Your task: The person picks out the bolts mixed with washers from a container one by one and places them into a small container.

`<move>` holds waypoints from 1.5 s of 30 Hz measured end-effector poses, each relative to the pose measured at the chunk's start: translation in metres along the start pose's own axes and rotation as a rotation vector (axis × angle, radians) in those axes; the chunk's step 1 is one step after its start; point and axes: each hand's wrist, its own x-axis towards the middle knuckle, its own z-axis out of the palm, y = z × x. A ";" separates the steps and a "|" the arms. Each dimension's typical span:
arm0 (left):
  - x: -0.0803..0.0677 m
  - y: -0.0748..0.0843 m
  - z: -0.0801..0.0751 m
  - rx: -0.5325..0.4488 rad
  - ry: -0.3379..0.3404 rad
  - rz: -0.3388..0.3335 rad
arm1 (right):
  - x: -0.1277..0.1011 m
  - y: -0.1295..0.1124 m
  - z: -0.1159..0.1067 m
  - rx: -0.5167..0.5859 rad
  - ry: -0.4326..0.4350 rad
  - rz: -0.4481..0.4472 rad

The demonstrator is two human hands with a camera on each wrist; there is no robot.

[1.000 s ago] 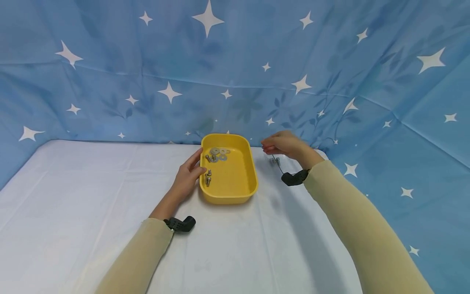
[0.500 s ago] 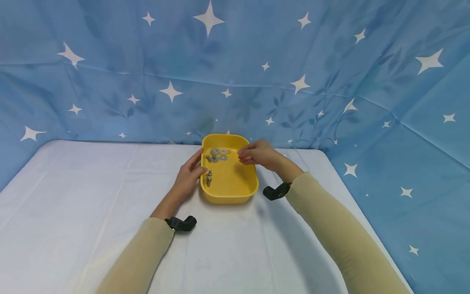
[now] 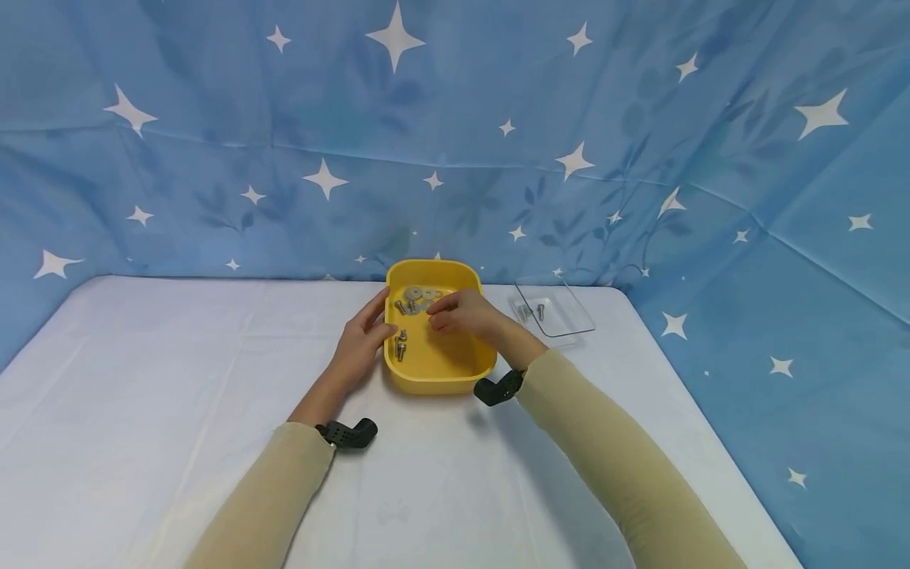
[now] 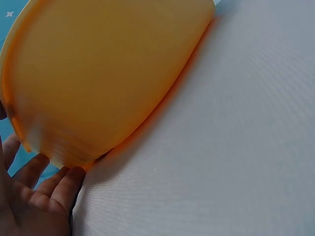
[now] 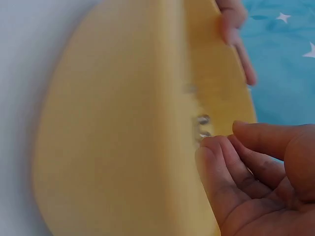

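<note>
Resting against the yellow tray (image 3: 465,365) at its 9 o'clock side, your left hand (image 3: 366,338) lies with relaxed, straight fingers along the outer wall and the thumb up at the rim, holding nothing; the left wrist view shows the fingertips (image 4: 66,184) touching the tray's (image 4: 108,78) base where it meets the white tablecloth (image 4: 236,147). Your right hand (image 3: 462,314) hovers over the tray's middle, reaching toward 11 o'clock, its fingers loosely curled and drawn together near the washers (image 3: 419,297); whether they pinch anything you cannot tell (the right wrist view is blurred, showing only bent fingers (image 5: 231,162) close to some small metal pieces (image 5: 203,127)). Two bolts (image 3: 401,344) lie inside the tray near your left thumb. The tray sits on the tablecloth toward the table's 12 o'clock edge. At the tray's 3 o'clock stands a clear plastic dish (image 3: 569,316) with small screws (image 3: 532,311) in it.
</note>
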 end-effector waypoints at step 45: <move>0.000 -0.001 -0.001 0.005 -0.001 -0.002 | 0.021 0.009 0.048 -0.028 0.029 -0.065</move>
